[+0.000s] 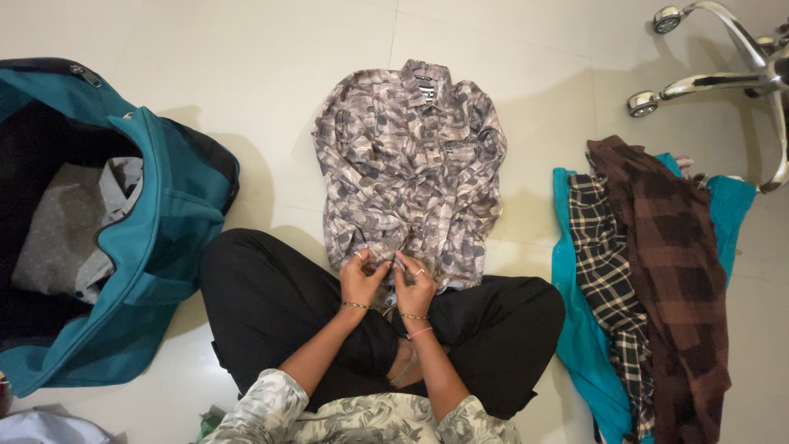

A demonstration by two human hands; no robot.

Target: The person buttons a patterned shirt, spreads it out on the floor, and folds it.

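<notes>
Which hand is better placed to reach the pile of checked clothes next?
Probably the right hand. Both hands pinch the hem of the patterned shirt, but the clothes pile lies on the person's right, while the left hand sits nearer the teal bag.

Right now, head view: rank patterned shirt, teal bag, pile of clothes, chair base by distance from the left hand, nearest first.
From the left hand:
1. Patterned shirt: straight ahead on the floor, its bottom edge pinched by the fingers.
2. Teal bag: to the left, open, with grey cloth inside.
3. Pile of clothes: to the right, past the right hand.
4. Chair base: far right top corner.
</notes>
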